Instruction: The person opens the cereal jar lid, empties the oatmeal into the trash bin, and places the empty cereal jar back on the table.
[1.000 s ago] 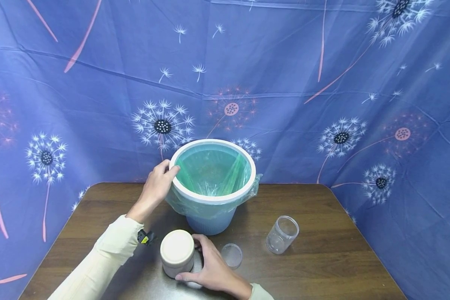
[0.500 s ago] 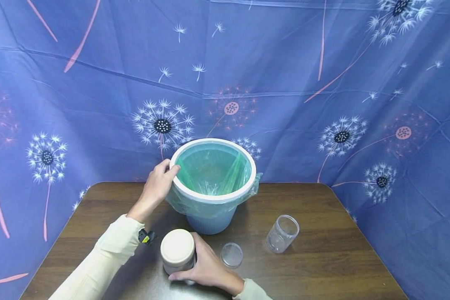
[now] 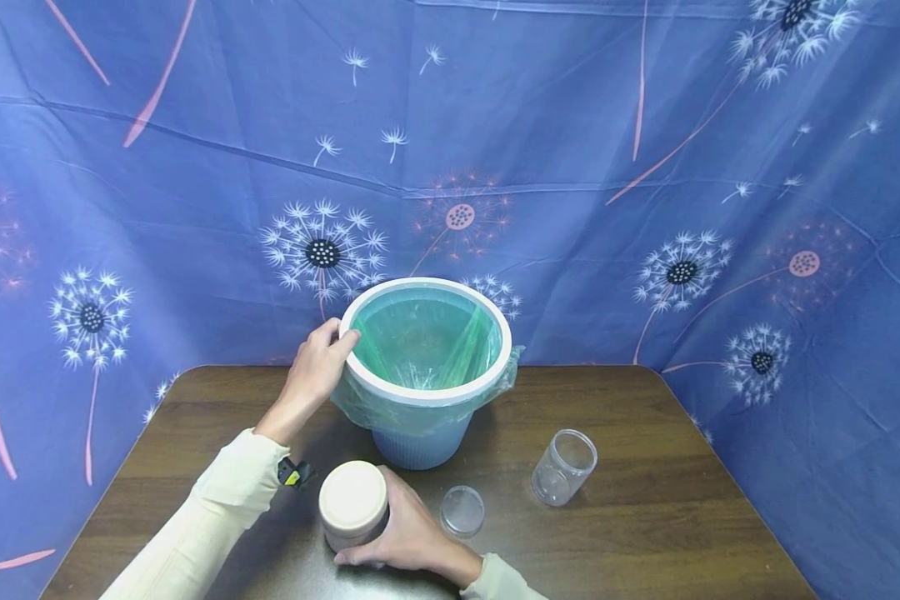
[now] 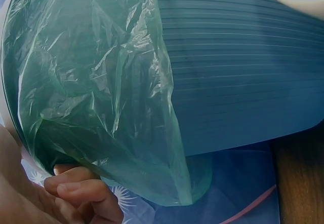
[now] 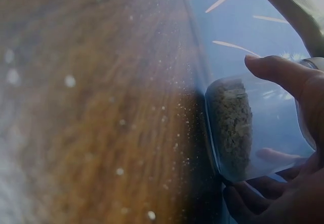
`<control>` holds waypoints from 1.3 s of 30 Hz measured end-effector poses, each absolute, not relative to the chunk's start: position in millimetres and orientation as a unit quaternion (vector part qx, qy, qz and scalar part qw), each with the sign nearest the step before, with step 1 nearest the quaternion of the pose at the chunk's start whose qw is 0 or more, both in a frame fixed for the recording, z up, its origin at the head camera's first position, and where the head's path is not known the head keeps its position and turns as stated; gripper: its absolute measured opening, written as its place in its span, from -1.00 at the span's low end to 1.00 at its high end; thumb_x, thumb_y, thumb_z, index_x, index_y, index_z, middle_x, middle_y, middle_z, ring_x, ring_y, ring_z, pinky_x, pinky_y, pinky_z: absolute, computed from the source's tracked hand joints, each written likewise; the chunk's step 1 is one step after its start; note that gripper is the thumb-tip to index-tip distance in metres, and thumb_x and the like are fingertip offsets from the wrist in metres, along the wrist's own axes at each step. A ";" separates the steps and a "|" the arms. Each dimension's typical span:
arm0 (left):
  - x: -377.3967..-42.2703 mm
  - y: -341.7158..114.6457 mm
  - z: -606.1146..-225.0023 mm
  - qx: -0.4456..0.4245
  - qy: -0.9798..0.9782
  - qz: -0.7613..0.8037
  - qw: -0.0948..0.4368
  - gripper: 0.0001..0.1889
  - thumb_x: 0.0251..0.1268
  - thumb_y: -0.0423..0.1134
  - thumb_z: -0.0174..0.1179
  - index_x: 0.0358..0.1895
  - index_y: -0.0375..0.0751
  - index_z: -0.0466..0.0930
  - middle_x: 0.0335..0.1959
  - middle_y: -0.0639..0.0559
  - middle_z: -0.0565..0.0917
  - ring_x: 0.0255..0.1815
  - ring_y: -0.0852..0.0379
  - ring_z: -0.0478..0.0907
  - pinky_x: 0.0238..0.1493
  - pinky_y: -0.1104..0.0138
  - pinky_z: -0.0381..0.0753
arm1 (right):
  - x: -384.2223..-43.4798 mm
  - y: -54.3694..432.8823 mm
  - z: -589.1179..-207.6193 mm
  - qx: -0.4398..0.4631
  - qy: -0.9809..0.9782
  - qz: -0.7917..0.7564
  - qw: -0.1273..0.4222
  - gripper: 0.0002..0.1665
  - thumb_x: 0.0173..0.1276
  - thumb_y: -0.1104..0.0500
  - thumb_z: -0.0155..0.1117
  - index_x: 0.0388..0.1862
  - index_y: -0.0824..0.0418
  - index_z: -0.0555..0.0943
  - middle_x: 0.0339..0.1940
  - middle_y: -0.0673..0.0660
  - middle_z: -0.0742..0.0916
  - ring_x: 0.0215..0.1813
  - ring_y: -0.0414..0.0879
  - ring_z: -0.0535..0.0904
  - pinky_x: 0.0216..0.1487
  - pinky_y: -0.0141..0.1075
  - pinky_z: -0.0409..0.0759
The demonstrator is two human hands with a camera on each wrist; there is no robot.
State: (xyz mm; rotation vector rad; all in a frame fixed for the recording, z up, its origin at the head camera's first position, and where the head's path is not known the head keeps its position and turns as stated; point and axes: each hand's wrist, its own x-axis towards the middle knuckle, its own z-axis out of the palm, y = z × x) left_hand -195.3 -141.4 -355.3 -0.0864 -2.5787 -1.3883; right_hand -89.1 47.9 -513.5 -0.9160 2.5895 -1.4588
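My left hand (image 3: 311, 375) grips the white rim (image 3: 426, 393) of a blue trash bin (image 3: 420, 446), thumb over the rim; its curled fingers (image 4: 83, 191) show in the left wrist view. A translucent green bin liner (image 4: 96, 82) lines the bin and hangs over its outside. In front of the bin, my right hand (image 3: 420, 533) holds a jar (image 3: 352, 500) with a cream lid from the right side. The right wrist view shows its clear wall and a layer of brown, crumbly contents (image 5: 233, 127) at the bottom. The jar stands upright on the table.
A small clear round lid (image 3: 462, 511) lies flat to the right of the right hand. Further right, an uncapped clear plastic jar (image 3: 565, 468) stands on the brown wooden table (image 3: 645, 517). A blue dandelion-print cloth (image 3: 570, 167) hangs behind.
My right hand has shifted slightly left and closed round the cream-lidded jar, its thumb now against the front. The left hand keeps its hold on the bin rim.
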 end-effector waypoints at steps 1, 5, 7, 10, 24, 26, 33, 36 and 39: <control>-195.4 -141.3 -355.4 -0.029 -0.875 -0.472 0.106 -0.69 0.62 0.01 0.01 -0.16 -0.17 0.49 -0.31 -0.14 0.57 -0.24 -0.13 0.52 -0.24 0.14 0.41 | -89.4 48.0 -513.4 -0.296 0.832 -0.469 0.016 0.08 -0.09 -0.06 0.87 0.40 -0.01 0.49 0.15 -0.14 0.72 0.20 -0.28 0.63 0.29 -0.25 0.58; -195.6 -141.0 -355.6 -0.028 -0.874 -0.473 0.108 -0.70 0.61 0.00 0.02 -0.15 -0.17 0.51 -0.29 -0.16 0.60 -0.21 -0.14 0.54 -0.22 0.13 0.42 | -90.3 48.1 -513.4 -0.296 0.832 -0.470 0.019 0.10 -0.10 -0.05 0.87 0.43 -0.01 0.49 0.17 -0.14 0.71 0.21 -0.27 0.62 0.31 -0.24 0.57; -195.6 -141.2 -355.7 -0.029 -0.874 -0.472 0.108 -0.69 0.61 0.01 0.02 -0.14 -0.18 0.52 -0.28 -0.18 0.61 -0.20 -0.15 0.55 -0.21 0.13 0.43 | -90.7 47.8 -513.6 -0.295 0.830 -0.472 0.022 0.10 -0.10 -0.05 0.87 0.43 -0.01 0.49 0.17 -0.14 0.71 0.21 -0.27 0.62 0.31 -0.24 0.57; -195.6 -141.3 -355.9 -0.028 -0.874 -0.473 0.107 -0.69 0.62 0.01 0.02 -0.14 -0.18 0.51 -0.27 -0.18 0.61 -0.19 -0.16 0.54 -0.20 0.12 0.44 | -91.3 47.3 -513.9 -0.294 0.828 -0.477 0.025 0.10 -0.11 -0.04 0.87 0.43 -0.02 0.49 0.17 -0.15 0.70 0.21 -0.28 0.62 0.32 -0.24 0.57; -195.2 -140.6 -355.7 -0.026 -0.874 -0.475 0.103 -0.68 0.63 0.03 0.00 -0.13 -0.17 0.51 -0.30 -0.15 0.58 -0.21 -0.14 0.53 -0.21 0.13 0.42 | -90.2 48.0 -513.2 -0.283 0.835 -0.471 0.018 0.07 -0.12 -0.08 0.86 0.41 -0.06 0.53 0.15 -0.19 0.70 0.18 -0.30 0.63 0.27 -0.26 0.58; -195.2 -140.5 -356.2 -0.026 -0.874 -0.475 0.103 -0.67 0.63 0.03 0.00 -0.13 -0.17 0.51 -0.30 -0.15 0.58 -0.21 -0.14 0.54 -0.20 0.13 0.43 | -89.7 48.8 -513.0 -0.284 0.835 -0.472 0.014 0.06 -0.12 -0.08 0.86 0.40 -0.06 0.54 0.14 -0.18 0.70 0.17 -0.30 0.63 0.27 -0.27 0.59; -195.7 -141.3 -357.6 -0.024 -0.873 -0.476 0.107 -0.68 0.62 0.04 0.01 -0.15 -0.17 0.51 -0.31 -0.16 0.59 -0.21 -0.14 0.54 -0.20 0.12 0.43 | -89.0 51.2 -513.0 -0.286 0.834 -0.472 0.006 0.04 -0.12 -0.07 0.87 0.38 -0.06 0.55 0.12 -0.18 0.71 0.15 -0.31 0.64 0.25 -0.29 0.60; -195.8 -141.4 -357.3 -0.024 -0.872 -0.477 0.108 -0.67 0.62 0.04 0.00 -0.16 -0.17 0.50 -0.32 -0.15 0.58 -0.22 -0.14 0.54 -0.22 0.13 0.43 | -89.2 51.9 -512.2 -0.284 0.835 -0.472 0.006 0.04 -0.12 -0.07 0.87 0.38 -0.06 0.55 0.11 -0.19 0.71 0.15 -0.31 0.64 0.25 -0.28 0.60; -195.9 -141.3 -356.9 -0.025 -0.872 -0.477 0.108 -0.67 0.62 0.04 0.00 -0.15 -0.16 0.51 -0.32 -0.14 0.58 -0.22 -0.13 0.53 -0.21 0.14 0.42 | -89.4 52.3 -511.4 -0.280 0.837 -0.471 0.010 0.05 -0.12 -0.09 0.87 0.38 -0.07 0.55 0.11 -0.20 0.71 0.15 -0.31 0.64 0.25 -0.28 0.60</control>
